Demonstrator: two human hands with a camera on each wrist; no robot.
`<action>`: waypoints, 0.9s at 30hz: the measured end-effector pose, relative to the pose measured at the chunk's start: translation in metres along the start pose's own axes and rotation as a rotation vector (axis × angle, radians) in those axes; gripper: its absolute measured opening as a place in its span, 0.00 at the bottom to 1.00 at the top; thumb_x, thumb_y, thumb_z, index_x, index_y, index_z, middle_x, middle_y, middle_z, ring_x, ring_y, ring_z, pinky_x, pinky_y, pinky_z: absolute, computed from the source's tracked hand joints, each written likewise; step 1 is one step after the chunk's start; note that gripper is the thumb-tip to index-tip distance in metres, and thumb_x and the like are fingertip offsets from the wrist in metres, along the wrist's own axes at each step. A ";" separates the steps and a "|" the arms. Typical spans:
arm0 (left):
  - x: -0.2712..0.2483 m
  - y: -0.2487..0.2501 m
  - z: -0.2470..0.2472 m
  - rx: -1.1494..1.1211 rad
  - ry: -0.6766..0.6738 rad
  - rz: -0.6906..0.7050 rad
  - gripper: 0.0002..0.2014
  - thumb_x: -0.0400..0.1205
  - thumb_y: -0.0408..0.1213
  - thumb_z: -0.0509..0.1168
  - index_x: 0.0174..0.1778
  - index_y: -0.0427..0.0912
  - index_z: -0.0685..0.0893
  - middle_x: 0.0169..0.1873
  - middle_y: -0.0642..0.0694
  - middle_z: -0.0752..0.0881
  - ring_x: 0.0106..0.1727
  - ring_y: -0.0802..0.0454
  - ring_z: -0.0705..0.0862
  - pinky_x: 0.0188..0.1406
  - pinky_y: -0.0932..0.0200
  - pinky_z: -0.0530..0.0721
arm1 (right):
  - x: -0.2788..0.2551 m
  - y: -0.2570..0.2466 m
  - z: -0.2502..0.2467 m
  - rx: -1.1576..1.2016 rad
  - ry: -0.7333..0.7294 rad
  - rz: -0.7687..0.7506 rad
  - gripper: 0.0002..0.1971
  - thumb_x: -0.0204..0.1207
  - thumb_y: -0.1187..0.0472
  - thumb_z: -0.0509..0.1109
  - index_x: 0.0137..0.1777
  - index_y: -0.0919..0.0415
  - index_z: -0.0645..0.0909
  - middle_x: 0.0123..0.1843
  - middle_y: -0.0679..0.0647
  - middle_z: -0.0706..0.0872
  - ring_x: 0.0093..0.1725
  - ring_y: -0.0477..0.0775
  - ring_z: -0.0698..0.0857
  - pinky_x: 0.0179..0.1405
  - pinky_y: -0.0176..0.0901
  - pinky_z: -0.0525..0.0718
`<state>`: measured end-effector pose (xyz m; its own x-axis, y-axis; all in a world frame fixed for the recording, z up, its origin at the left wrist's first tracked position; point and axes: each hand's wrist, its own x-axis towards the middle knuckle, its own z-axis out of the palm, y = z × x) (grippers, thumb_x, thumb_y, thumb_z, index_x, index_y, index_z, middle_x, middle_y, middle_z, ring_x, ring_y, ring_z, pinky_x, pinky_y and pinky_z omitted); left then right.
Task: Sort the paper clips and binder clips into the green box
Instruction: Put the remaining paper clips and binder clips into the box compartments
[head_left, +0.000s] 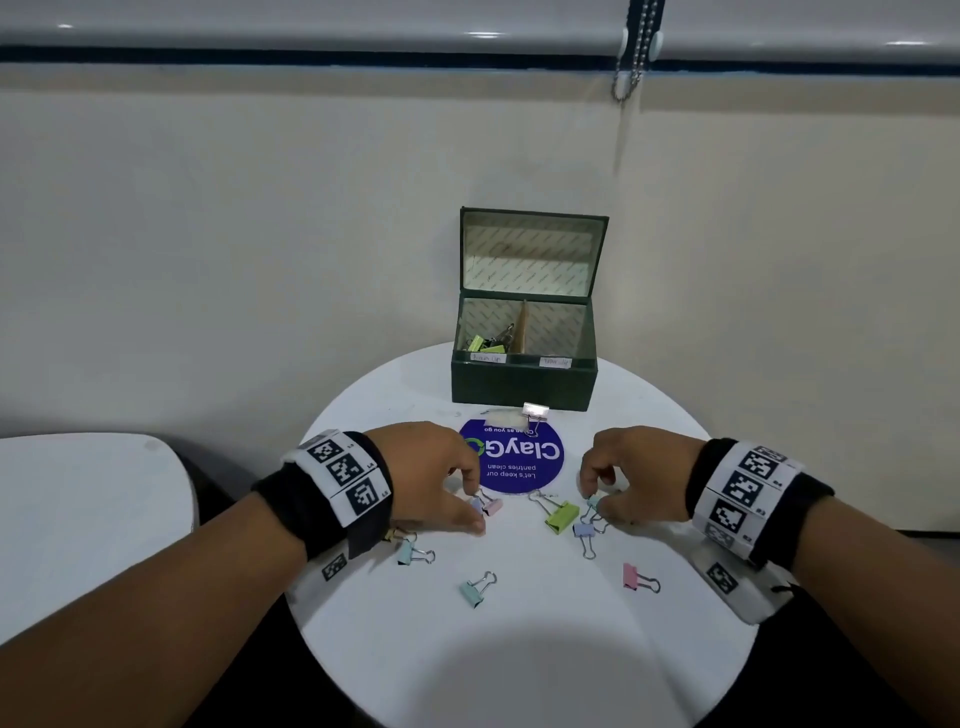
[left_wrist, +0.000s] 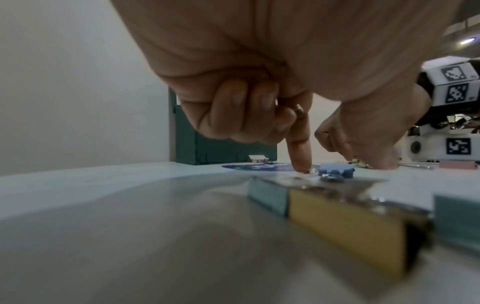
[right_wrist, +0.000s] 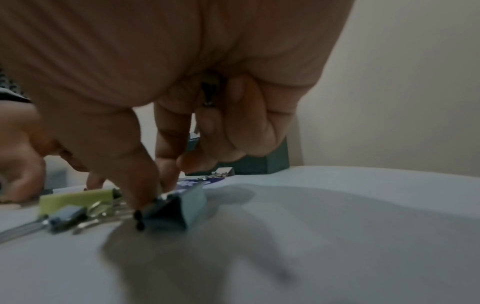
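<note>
Teal binder clip (right_wrist: 179, 209) sits at about 3 o'clock from the table centre, right hand (head_left: 631, 475) pinching it, thumb and forefinger; left hand (head_left: 431, 473) probably pinching the lilac clip (head_left: 476, 505) at 9.

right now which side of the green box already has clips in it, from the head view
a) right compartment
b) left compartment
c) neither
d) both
b: in the head view, green and dark binder clips lie in the left compartment of the green box, while what shows of the right compartment is bare.
</note>
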<state>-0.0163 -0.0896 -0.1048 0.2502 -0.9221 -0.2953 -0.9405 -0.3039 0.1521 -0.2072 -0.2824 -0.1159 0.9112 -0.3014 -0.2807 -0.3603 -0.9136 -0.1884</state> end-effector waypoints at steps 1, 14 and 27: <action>0.001 0.000 0.000 0.008 0.007 0.026 0.20 0.72 0.64 0.71 0.55 0.59 0.85 0.56 0.61 0.81 0.55 0.61 0.75 0.57 0.56 0.81 | 0.001 -0.002 -0.002 0.010 -0.003 -0.003 0.05 0.71 0.52 0.75 0.45 0.43 0.83 0.46 0.40 0.82 0.45 0.43 0.82 0.49 0.38 0.83; 0.008 -0.013 0.006 -0.071 0.149 0.119 0.10 0.78 0.54 0.68 0.51 0.56 0.81 0.56 0.61 0.82 0.57 0.59 0.79 0.52 0.64 0.81 | 0.107 -0.047 -0.099 0.320 0.423 0.047 0.06 0.73 0.65 0.72 0.42 0.54 0.78 0.43 0.51 0.85 0.43 0.52 0.84 0.50 0.49 0.89; 0.015 -0.019 0.008 -0.053 0.232 0.097 0.10 0.80 0.53 0.67 0.54 0.58 0.78 0.56 0.58 0.79 0.60 0.56 0.79 0.47 0.66 0.76 | 0.106 -0.020 -0.091 0.525 0.567 0.070 0.15 0.75 0.64 0.76 0.59 0.49 0.82 0.58 0.44 0.84 0.56 0.46 0.84 0.49 0.35 0.83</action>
<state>0.0032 -0.0960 -0.1198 0.2113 -0.9760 -0.0533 -0.9509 -0.2179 0.2198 -0.0850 -0.3205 -0.0560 0.7947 -0.5765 0.1900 -0.3390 -0.6811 -0.6490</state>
